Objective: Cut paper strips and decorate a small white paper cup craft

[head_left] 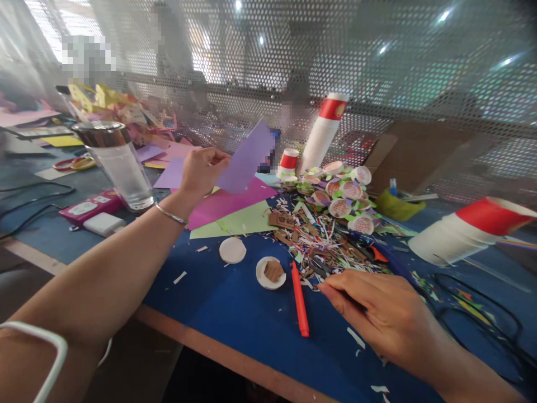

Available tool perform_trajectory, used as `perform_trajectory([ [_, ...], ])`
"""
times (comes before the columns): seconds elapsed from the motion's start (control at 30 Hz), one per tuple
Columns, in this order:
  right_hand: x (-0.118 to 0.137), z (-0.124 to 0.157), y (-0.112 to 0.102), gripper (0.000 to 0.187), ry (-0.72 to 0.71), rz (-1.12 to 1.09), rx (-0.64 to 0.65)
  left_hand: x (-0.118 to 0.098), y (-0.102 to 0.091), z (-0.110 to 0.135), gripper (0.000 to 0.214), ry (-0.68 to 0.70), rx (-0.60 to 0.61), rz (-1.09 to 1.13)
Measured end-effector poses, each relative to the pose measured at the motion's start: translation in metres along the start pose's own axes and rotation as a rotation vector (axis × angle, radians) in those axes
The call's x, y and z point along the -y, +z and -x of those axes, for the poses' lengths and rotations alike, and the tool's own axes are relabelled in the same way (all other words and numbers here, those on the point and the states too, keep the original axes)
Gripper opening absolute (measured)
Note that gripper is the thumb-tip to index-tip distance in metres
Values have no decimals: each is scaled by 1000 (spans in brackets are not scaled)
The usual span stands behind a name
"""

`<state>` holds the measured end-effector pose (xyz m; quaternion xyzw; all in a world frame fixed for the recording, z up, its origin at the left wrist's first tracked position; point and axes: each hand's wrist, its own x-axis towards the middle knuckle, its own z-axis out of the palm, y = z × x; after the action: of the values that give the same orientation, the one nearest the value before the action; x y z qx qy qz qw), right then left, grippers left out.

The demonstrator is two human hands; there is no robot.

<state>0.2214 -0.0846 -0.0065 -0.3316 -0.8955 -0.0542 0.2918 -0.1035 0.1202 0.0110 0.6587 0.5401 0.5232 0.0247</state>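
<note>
One light purple sheet of paper [248, 159] is held up over the bench [210, 313], toward its far edge. It is flat and smooth, has straight sides, and is tilted. Its left side is pinched by the left hand [204, 169], at the end of a stretched-out arm. Two white round pieces [232, 250] are placed nearer the front edge; one is topped by one brown scrap [273, 271]. One red pen [300, 299] is set beside them. The right hand [377, 313] is held low, fingers curled; whether anything is gripped cannot be told.
</note>
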Motion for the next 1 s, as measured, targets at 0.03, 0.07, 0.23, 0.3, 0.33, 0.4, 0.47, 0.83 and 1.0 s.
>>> perform_trajectory([
  [0.03,0,0,1,17,0,9,-1,-3,-2,0,15,-3,-2,54],
  [0.07,-1,0,1,17,4,18,-3,-6,-2,0,14,-7,-5,117],
  [0.23,-3,-3,2,15,50,9,0,-11,5,1,9,-83,14,359],
  [0.3,-4,-3,1,14,60,1,4,-9,7,1,11,-129,4,339],
  [0.33,-4,-2,1,13,63,1,6,-9,7,1,12,-145,-16,310],
  [0.4,-5,-2,0,12,64,8,5,-12,2,3,11,-104,-75,192],
  [0.47,-5,-1,-1,12,64,13,-4,-19,-6,9,10,35,-134,20],
  [0.83,-7,-4,-1,15,64,19,-29,-29,-2,23,16,61,272,-192],
  [1.0,-9,-4,0,11,147,36,-115,-48,-12,33,18,312,261,-247],
])
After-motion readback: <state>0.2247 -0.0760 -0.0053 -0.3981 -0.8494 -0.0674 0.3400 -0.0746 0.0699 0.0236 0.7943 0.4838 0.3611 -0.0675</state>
